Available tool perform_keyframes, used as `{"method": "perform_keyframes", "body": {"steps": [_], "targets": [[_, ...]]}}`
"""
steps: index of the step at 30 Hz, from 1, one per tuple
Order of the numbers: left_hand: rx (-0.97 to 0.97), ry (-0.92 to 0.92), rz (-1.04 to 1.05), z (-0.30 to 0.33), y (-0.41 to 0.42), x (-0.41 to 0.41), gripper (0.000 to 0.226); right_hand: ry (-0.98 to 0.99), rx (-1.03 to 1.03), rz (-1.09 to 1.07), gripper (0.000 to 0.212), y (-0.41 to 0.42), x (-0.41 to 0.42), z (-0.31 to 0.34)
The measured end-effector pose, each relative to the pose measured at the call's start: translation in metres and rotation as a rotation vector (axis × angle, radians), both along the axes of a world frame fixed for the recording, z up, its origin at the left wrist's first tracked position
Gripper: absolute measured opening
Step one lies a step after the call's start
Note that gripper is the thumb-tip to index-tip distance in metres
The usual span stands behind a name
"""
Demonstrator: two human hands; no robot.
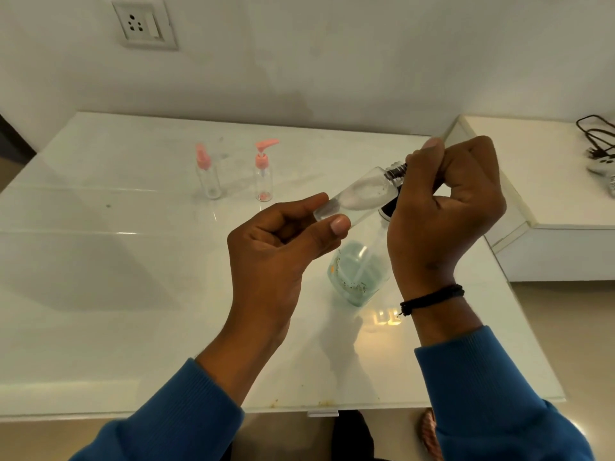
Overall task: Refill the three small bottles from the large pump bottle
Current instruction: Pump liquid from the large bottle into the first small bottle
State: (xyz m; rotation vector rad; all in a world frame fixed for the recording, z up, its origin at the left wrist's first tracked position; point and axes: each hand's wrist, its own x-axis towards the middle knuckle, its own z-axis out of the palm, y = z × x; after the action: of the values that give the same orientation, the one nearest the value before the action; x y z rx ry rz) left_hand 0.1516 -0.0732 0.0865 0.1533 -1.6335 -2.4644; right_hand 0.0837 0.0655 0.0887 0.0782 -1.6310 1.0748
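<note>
Cap work on a small clear bottle [362, 197], held tilted in mid-air at centre frame, neck up toward the right. Unscrewing or screwing back on, impossible to say from here. Left hand [283, 241] pinching the bottle's base end between thumb and curled fingers [339, 224]. Right hand [446, 201] closed round the dark threaded neck, thumb on top, fingers wrapped tight; cap itself hidden inside the grip. Both wrists raised off the bench [133, 261], forearms angling in from the bottom corners, blue sleeves, black band on the right wrist.

Large bottle [361, 271] standing on the bench directly below the hands, bluish liquid low in it, its top hidden behind the right hand. Two other small bottles, pink spray top [208, 174] and pink pump top [264, 171], upright side by side further back, upper centre-left, well apart from the hands, caps on, looking nearly empty.

Next, likely: a steady left grip, a twist from the right, bottle kept neck-up against spills.
</note>
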Motion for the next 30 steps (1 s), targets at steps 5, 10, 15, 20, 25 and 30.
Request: {"method": "perform_keyframes", "body": {"steps": [5,10,15,20,25,30], "targets": [[-0.015,0.009,0.001,-0.0006,-0.0005,-0.0009,0.043,0.007,0.004,-0.009,0.040,-0.0009,0.0009,-0.0011],[0.003,-0.001,-0.001,-0.0004,-0.0007,-0.0004,0.044,-0.002,0.008,-0.018,0.040,0.0007,0.0006,-0.0025],[0.016,0.003,0.000,-0.0007,-0.0015,-0.0016,0.043,0.011,0.018,-0.019,0.041,-0.0011,0.0010,-0.0016],[0.021,-0.004,0.000,-0.0002,-0.0013,-0.0006,0.043,0.010,0.020,-0.010,0.041,0.0004,0.0012,-0.0016],[0.010,0.005,0.000,-0.0008,-0.0018,-0.0017,0.043,0.014,0.023,-0.022,0.041,-0.0025,0.0004,-0.0011],[0.008,-0.010,0.000,-0.0001,-0.0004,-0.0002,0.046,0.012,0.033,-0.017,0.041,0.0008,0.0006,-0.0011]]}}
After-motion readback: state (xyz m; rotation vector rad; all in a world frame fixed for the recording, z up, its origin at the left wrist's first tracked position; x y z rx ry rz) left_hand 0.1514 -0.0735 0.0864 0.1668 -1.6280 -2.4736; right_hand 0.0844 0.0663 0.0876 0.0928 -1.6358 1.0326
